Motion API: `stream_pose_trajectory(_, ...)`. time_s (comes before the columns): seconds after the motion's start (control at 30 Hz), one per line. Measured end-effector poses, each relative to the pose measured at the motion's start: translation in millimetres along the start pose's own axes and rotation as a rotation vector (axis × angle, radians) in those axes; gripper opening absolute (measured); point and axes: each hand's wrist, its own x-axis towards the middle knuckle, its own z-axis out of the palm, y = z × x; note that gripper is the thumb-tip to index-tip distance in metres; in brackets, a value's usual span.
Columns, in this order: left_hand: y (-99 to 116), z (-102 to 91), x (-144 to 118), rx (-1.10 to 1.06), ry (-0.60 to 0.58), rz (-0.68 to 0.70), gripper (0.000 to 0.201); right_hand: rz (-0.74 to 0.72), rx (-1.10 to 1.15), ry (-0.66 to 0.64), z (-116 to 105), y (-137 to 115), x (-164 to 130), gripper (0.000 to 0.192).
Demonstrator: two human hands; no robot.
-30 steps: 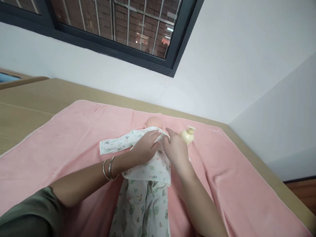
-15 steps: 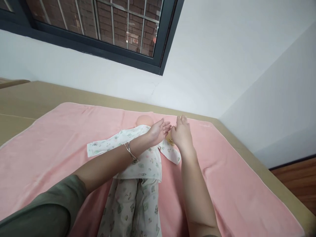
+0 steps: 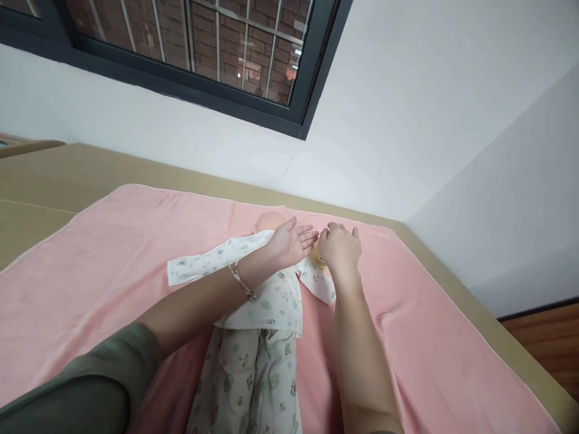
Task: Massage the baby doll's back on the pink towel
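A doll lies on its back on a pink blanket [image 3: 434, 337], its round head [image 3: 268, 222] partly hidden. It wears a white printed top [image 3: 271, 307] and matching trousers [image 3: 253, 380]; one sleeve [image 3: 212, 258] stretches left, the other [image 3: 316, 282] slants right. My left hand [image 3: 289, 244] hovers over the doll's upper chest, palm turned up and fingers stretched out, holding nothing visible. Close beside it, my right hand [image 3: 341, 248] shows its back, fingers apart and partly bent. Between the hands peeks a yellow thing with dark lines [image 3: 318, 258], mostly covered; I cannot tell what it is.
Under the blanket is a light wooden surface [image 3: 113, 161] that meets a white wall [image 3: 203, 144]. A dark-framed window with bars [image 3: 235, 54] sits above. Reddish-brown wood [image 3: 547, 334] shows at the far right.
The right hand's fingers have bent and its wrist turned; earlier they pointed up more. My left hand stays palm up. The whole view has shifted slightly.
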Motion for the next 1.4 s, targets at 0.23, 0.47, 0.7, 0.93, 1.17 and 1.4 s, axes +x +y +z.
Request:
stream_pose_trajectory(0.23, 8, -20.6, -64, -0.025, 0.005, -0.003, 0.069, 0.091, -0.126, -0.109, -13, -19, 11, 0.043)
stream_pose_trajectory(0.47, 23, -17.4, -90, -0.022, 0.027, 0.043, 0.064, 0.162, -0.099, -0.154, -20, -27, 13, 0.045)
stream_pose_trajectory(0.7, 42, -19.9, -97, 0.05, -0.041, 0.121, 0.069, 0.123, 0.041, -0.223, -15, -13, 10, 0.049)
stream_pose_trajectory(0.93, 50, -15.7, -116, 0.159, -0.063, 0.047, 0.076, -0.007, 0.305, -0.023, -26, -41, -19, 0.059)
stream_pose_trajectory(1.17, 43, 1.4, -138, 0.31, 0.011, 0.257, 0.073, -0.364, 0.79, -0.04, -38, -84, -88, 0.062)
stream_pose_trajectory(1.4, 17, -4.6, -136, 0.609, 0.236, 0.58, 0.057, -0.706, 1.103, -0.36, -63, -84, -127, 0.072)
